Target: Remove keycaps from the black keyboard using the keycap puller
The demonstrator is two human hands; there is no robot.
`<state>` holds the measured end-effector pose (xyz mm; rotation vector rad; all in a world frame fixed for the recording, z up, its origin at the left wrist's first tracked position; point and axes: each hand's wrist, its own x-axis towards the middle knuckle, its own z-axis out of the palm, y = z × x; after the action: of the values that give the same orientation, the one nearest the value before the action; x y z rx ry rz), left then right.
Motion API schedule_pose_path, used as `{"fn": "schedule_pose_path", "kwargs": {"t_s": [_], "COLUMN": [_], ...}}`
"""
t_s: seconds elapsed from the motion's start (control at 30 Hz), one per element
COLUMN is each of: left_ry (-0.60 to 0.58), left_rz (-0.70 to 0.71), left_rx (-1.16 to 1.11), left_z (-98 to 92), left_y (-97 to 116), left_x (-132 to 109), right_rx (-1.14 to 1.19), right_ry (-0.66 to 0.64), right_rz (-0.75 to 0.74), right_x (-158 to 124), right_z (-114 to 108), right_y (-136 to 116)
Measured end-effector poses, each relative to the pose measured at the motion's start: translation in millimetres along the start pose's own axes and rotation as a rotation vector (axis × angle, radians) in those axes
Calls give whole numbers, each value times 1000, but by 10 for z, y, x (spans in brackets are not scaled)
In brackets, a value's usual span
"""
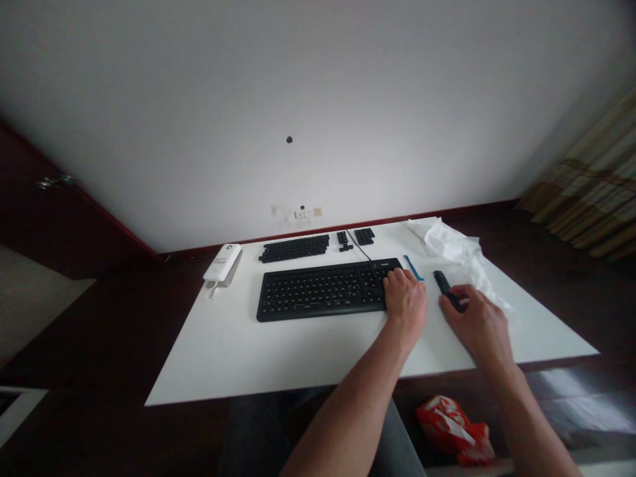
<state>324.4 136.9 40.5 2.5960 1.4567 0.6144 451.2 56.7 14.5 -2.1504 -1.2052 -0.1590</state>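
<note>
- Bare forearms (pixel 368 404) are reaching out from the bottom of the view, passing over the near edge of a white table (pixel 209 358), above grey trousers (pixel 318 430) and a crumpled red plastic bag (pixel 450 427).
- Left hand (pixel 405 301) is curling down onto the right end of a black keyboard (pixel 322 289), fingers bunched on the keys; whether they are gripping anything, I cannot tell.
- Right hand (pixel 477 324) is closing narrowly around a small black object (pixel 444 283), too blurred to identify, just right of a blue plastic strip (pixel 413 267).
- White table is stretching bare between keyboard and near edge.
- Black keycaps (pixel 294 248) are lying in groups behind the keyboard, beside a white desk phone (pixel 222 263); crumpled white plastic sheet (pixel 450 245) is spreading toward the right edge.
</note>
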Motion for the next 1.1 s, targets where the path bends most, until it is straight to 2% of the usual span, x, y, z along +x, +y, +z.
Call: {"fn": "schedule_pose_path", "kwargs": {"t_s": [0.1,0.33,0.67,0.8,0.93,1.03,1.1], "left_ry": [-59,-289,-459,-474,-463,-346,-245], "left_rz": [66,369,492,507,543,532,499], "left_rx": [-44,-98,-73,-89,-151,-195,-195], "left_z": [-133,-373,-442,-435,-461,-459,-426], "left_y": [-85,-426,-432,-440,-573,-722,-805], "left_x": [7,109,493,530,497,401,317], "right_rx": [4,36,48,32,40,80,145], "right_ry": [-7,3,-20,-30,19,90,50], "right_rz": [7,-17,-7,-8,-25,-52,-99], "right_x": [1,4,2,-1,-13,-28,-30], "right_z": [7,6,-42,-42,-82,-108,-96], "right_y": [12,15,-37,-40,-77,-163,-259]}}
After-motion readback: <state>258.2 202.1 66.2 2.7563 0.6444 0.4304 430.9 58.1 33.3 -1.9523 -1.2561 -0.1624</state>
